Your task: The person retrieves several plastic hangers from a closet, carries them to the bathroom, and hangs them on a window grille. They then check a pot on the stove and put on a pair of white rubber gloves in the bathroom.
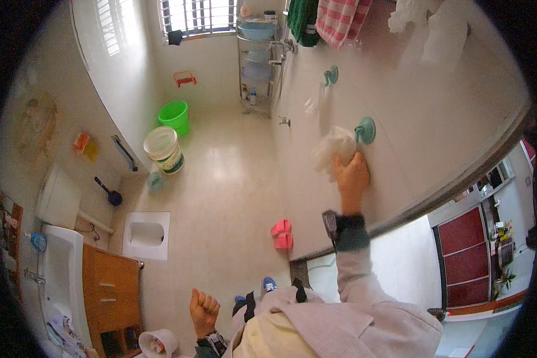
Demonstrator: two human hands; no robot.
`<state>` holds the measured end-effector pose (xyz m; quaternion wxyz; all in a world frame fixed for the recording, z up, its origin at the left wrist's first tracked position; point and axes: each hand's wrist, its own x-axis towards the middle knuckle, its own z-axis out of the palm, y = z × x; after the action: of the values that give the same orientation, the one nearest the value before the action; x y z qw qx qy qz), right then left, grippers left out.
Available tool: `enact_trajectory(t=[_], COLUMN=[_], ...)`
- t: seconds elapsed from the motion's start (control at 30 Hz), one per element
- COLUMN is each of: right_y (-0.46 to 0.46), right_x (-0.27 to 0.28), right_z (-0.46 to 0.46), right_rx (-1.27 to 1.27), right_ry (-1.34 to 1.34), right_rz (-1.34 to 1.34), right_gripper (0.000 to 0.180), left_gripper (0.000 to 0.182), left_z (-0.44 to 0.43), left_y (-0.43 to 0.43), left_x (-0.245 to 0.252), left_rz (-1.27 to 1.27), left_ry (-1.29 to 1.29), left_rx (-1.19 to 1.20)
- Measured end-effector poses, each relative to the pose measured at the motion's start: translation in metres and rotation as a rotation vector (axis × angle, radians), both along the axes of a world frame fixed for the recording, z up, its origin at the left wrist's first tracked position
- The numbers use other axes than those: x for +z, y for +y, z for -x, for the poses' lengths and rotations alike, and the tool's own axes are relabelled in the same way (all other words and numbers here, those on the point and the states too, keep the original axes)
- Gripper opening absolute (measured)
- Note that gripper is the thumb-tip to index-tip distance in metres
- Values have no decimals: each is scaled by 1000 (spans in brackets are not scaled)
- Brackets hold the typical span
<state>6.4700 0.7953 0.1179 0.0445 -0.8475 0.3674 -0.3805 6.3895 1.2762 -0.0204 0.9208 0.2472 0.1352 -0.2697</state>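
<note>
On the right-hand wall, a green suction-cup hook (365, 130) bears a whitish, thin plastic item, perhaps a bag or glove (334, 145). My right hand (351, 172) is closed on the lower edge of that item, just under the hook. A second green hook (331, 75) sits higher along the wall, with a clear plastic bag (315, 105) hanging by it. My left hand (204, 312) is curled in front of my body above the floor, and nothing can be seen in it.
A squat toilet (147, 236), a wooden cabinet (112, 286) under a sink (62, 268) and a waste bin (158, 343) are at the left. Pink slippers (282, 234) lie by the doorway. A white bucket (164, 150), a green bucket (174, 117) and a rack (256, 67) stand farther off.
</note>
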Motion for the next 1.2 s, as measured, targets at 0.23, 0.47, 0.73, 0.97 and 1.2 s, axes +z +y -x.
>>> enact_trajectory(t=[0.23,0.47,0.73,0.97,1.2], right_y=[11,14,15,24,45], right_x=[48,46,-7,-82,-319], right_z=[3,-15,13,8,-2], right_rx=[27,-127,132,310,265], right_ry=[-61,174,118,56,-264], right_rz=[83,33,67,-1011,-2000], right_gripper=[31,50,31,35,40], left_gripper=[50,50,49,47,34], left_z=[-8,-28,-55,-56,-73], left_y=[10,37,10,37,15], left_x=[-7,1,14,-1,-22], left_rz=[31,136,145,70,-122], left_ry=[-45,-23,75,218,380], left_rx=[-29,-38,-94,-134,-219])
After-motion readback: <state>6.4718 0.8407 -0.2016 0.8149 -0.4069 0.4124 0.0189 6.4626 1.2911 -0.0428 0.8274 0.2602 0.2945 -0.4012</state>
